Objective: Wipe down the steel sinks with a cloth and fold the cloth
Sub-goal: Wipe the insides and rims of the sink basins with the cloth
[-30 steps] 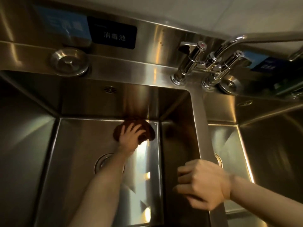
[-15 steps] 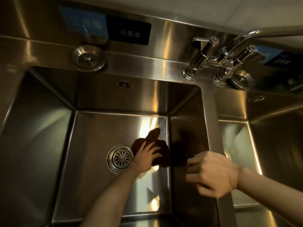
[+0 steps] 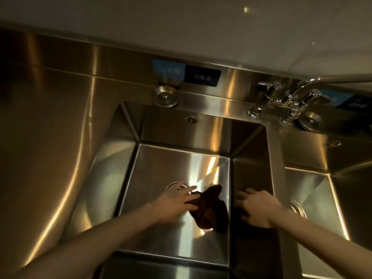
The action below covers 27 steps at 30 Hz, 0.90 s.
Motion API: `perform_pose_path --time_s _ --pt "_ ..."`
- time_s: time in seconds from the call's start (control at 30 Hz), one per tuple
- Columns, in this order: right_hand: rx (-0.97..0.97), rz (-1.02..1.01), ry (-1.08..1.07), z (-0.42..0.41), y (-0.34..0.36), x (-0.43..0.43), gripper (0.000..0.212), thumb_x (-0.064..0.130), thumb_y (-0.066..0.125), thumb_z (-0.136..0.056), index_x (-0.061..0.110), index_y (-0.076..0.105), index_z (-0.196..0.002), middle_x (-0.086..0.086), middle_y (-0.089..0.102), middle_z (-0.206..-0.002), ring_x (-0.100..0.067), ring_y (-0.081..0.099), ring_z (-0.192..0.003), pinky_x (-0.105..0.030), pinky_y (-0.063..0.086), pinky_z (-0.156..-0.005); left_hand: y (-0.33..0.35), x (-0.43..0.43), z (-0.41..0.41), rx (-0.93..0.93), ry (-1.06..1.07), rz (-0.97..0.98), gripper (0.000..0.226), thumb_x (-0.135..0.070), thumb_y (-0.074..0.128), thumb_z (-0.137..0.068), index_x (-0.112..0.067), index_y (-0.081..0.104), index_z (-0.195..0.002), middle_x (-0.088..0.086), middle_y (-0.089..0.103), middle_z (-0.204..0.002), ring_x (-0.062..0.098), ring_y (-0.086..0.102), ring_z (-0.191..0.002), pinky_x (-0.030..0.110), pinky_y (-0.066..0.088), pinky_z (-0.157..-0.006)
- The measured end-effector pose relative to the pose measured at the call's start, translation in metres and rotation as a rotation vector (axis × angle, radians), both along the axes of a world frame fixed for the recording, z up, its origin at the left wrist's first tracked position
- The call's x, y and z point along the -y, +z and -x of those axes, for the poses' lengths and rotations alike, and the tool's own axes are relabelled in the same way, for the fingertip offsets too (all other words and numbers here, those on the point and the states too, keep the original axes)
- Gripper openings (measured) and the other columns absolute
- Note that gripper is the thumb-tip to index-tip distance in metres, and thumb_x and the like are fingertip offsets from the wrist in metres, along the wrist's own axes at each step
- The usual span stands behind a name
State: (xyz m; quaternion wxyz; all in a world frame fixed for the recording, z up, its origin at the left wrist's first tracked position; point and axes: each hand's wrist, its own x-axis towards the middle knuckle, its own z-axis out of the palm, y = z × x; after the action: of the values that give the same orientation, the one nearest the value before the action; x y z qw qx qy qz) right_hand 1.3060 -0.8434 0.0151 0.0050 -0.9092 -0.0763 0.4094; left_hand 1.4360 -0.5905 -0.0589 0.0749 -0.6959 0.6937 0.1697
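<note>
Steel sink (image 3: 161, 168) floor: left hand (image 3: 175, 202) pinches a brown cloth (image 3: 210, 212) just to its right; right hand (image 3: 259, 206), loosely curled, holds nothing.

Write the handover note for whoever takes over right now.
Left hand: fingers on the brown cloth; blur hides any pinch.
Right hand: loosely curled, holding nothing, beside the divider.
Cloth: bunched on the floor of the left sink, right of the drain.
Done: how much is wiped cannot be told.
Left: finish wiping, likely the right sink too, then fold the cloth.
</note>
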Motion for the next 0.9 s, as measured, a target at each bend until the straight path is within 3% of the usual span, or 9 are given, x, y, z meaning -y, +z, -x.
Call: perform_pose_path --time_s 0.07,0.13,0.3,0.4,0.47,0.57,0.7,0.8,0.9 --pt "-0.043 -0.179 -0.359 -0.015 -0.032 -0.026 0.056 0.032 0.05 -0.093 0.028 0.032 -0.146 -0.003 0.029 -0.149 -0.027 0.036 -0.133 -0.034 0.033 -0.107 0.04 -0.035 -0.028 0.068 0.043 0.091 0.056 -0.029 0.076 -0.054 -0.031 0.067 -0.11 0.001 0.061 -0.127 0.024 0.051 -0.125 0.053 0.034 -0.106" --pt "-0.089 -0.267 -0.524 -0.029 -0.072 -0.052 0.066 0.029 0.054 -0.091 0.032 0.021 -0.148 -0.009 0.02 -0.151 -0.032 0.035 -0.134 -0.035 0.031 -0.11 0.076 -0.071 -0.056 0.151 0.11 0.181 0.063 -0.024 0.079 -0.05 -0.024 0.065 -0.111 0.006 0.061 -0.126 0.026 0.047 -0.128 0.048 0.025 -0.111" --pt "-0.096 -0.196 -0.877 -0.041 -0.16 -0.091 0.081 0.048 0.058 -0.087 0.042 0.005 -0.149 -0.019 -0.004 -0.155 -0.046 0.015 -0.139 -0.048 0.023 -0.113 0.113 -0.157 -0.093 0.257 0.596 0.189 0.069 -0.031 0.042 -0.071 -0.006 0.047 -0.135 0.017 0.044 -0.141 0.023 0.024 -0.138 0.029 0.003 -0.115" --pt "-0.102 -0.076 -0.827 -0.028 -0.19 -0.114 0.077 0.055 0.049 -0.09 0.048 -0.004 -0.146 -0.015 -0.021 -0.154 -0.057 0.005 -0.134 -0.064 0.028 -0.105 0.108 -0.172 -0.09 0.174 0.723 0.098 0.075 -0.039 0.041 -0.071 -0.001 0.046 -0.135 0.02 0.046 -0.139 0.024 0.034 -0.127 0.016 0.0 -0.111" --pt "-0.01 0.042 -0.68 -0.017 -0.202 -0.11 0.069 0.055 0.04 -0.094 0.053 -0.009 -0.142 -0.006 -0.019 -0.156 -0.055 0.007 -0.133 -0.067 0.034 -0.099 0.099 -0.172 -0.087 0.137 0.769 0.111 0.08 -0.042 0.04 -0.068 0.0 0.044 -0.136 0.016 0.04 -0.144 0.021 0.03 -0.129 0.007 -0.002 -0.107" --pt "0.061 0.049 -0.735 -0.035 -0.213 -0.074 0.059 0.054 0.036 -0.095 0.052 0.004 -0.144 0.0 -0.009 -0.158 -0.047 0.006 -0.137 -0.064 0.031 -0.102 0.08 -0.169 -0.081 0.093 0.846 0.206 0.088 -0.046 0.041 -0.067 -0.005 0.033 -0.144 -0.003 0.0 -0.158 0.007 -0.004 -0.145 0.014 -0.007 -0.113" --pt "0.211 0.061 -1.244 -0.092 -0.216 -0.048 0.053 0.041 0.046 -0.095 0.034 0.026 -0.143 -0.011 0.012 -0.151 -0.05 0.012 -0.133 -0.065 0.028 -0.1 0.067 -0.17 -0.08 0.159 0.876 0.269 0.085 -0.043 0.042 -0.068 -0.013 0.031 -0.146 0.001 0.011 -0.156 0.009 -0.002 -0.145 0.023 -0.002 -0.116" --pt "0.347 -0.015 -1.2 -0.11 -0.208 -0.044 0.043 0.026 0.051 -0.094 0.02 0.041 -0.136 -0.019 0.024 -0.142 -0.05 0.027 -0.125 -0.056 0.031 -0.1 0.068 -0.17 -0.082 0.127 0.874 0.265 0.08 -0.038 0.04 -0.07 -0.012 0.033 -0.145 0.005 0.013 -0.157 0.018 0.009 -0.145 0.029 0.004 -0.116" --pt "0.748 -0.1 -0.981 -0.123 -0.178 -0.044 0.043 0.01 0.06 -0.087 0.016 0.053 -0.129 -0.022 0.029 -0.141 -0.049 0.033 -0.118 -0.049 0.032 -0.1 0.066 -0.17 -0.082 0.116 0.879 0.287 0.08 -0.036 0.042 -0.068 -0.013 0.035 -0.145 0.006 0.015 -0.157 0.019 0.01 -0.145 0.032 0.007 -0.116"
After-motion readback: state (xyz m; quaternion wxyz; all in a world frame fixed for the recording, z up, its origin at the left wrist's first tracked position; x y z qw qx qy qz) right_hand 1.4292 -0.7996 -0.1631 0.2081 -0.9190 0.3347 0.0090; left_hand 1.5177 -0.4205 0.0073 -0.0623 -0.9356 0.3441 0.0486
